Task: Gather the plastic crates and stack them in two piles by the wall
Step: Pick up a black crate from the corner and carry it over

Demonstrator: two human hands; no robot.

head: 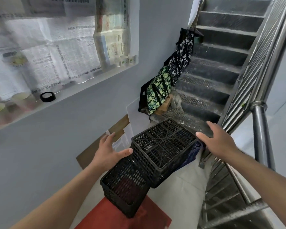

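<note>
Crates form two black piles on the floor beside the wall: upturned crate (pixel 163 146) (atop blue ones), lower crate (pixel 124 184) alongside. Left hand (pixel 106 151) and right hand (pixel 218 141) flank it, each grip released. Gathering looks nearly done.

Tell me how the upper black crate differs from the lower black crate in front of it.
The upper black crate lies upside down, its grid bottom facing up; the lower black crate stands with its open side up. The upper one sits higher, atop a blue crate; the lower one rests nearer the camera on something red. The left hand and right hand flank the upper crate only. Both are black lattice plastic.
</note>
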